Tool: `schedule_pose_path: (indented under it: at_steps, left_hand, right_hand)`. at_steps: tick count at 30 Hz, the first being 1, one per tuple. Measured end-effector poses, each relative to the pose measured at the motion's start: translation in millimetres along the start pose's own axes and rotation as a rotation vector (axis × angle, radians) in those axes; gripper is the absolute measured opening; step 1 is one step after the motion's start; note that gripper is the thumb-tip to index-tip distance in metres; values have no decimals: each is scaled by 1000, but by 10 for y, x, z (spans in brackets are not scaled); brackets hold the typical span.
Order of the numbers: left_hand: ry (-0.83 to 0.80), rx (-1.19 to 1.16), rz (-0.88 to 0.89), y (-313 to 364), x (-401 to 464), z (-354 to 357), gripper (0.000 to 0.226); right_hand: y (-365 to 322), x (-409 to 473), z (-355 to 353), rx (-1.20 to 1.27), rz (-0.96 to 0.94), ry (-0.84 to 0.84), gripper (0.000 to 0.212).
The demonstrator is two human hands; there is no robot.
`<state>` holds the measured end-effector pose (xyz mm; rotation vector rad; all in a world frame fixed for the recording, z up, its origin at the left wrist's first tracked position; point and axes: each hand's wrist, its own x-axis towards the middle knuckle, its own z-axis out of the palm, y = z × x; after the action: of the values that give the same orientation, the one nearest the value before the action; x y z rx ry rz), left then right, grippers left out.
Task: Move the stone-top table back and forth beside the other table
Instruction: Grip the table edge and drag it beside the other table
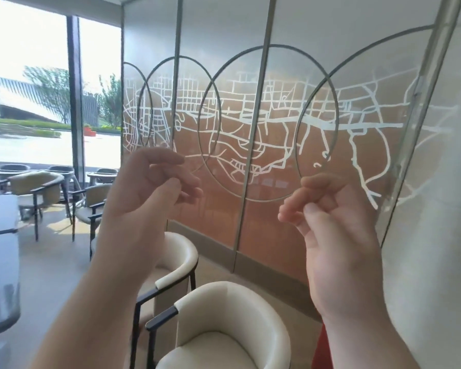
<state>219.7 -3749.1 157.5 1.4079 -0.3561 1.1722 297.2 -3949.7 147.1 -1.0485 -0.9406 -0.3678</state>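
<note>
Both hands are raised in front of the camera and hold nothing. The left hand has its fingers loosely curled, thumb near the fingertips, with only air between them. The right hand is posed the same way, palm turned toward the viewer, fingers relaxed and bent. Neither hand touches any furniture.

The dark table at the left edge of the view is the likeliest candidate for the stone-top table — only part of its glossy slab shows, so this is a judgement, not a confirmed identification. It lies to the left of and below both hands, well apart from them. Its visible long edge runs roughly away from the viewer. The left hand is the nearer one; the right hand would have to cross the body line to reach it. A second table beside it cannot be made out with certainty.

Directly below the hands stand two cream armchairs with dark metal arms, set one behind the other. Ahead is a glass partition etched with a white street map and overlapping rings. Further left, more chairs and small tables stand before a full-height window onto greenery. The floor is smooth and pale — a surface on which a heavy table would probably slide rather than snag.
</note>
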Motion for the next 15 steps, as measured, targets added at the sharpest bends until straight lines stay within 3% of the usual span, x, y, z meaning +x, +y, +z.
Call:
schedule_pose_path:
  at_steps: [3,9,12,15]
  left_hand:
    - [-38,89,-36,-307,251,33,33]
    - [132,335,-24,-738,417,43,27]
    - [214,505,-153,-878,598,-40,31]
    - [349,508,35,-882,468,-160,40]
  right_hand:
    - [413,310,-88,53,28,-36,27]
    - [1168,750,-136,239,66,-141,29]
    - [1526,996,-14,376,102,-248,29]
    - [1830,1115,200,473,132,-317,27]
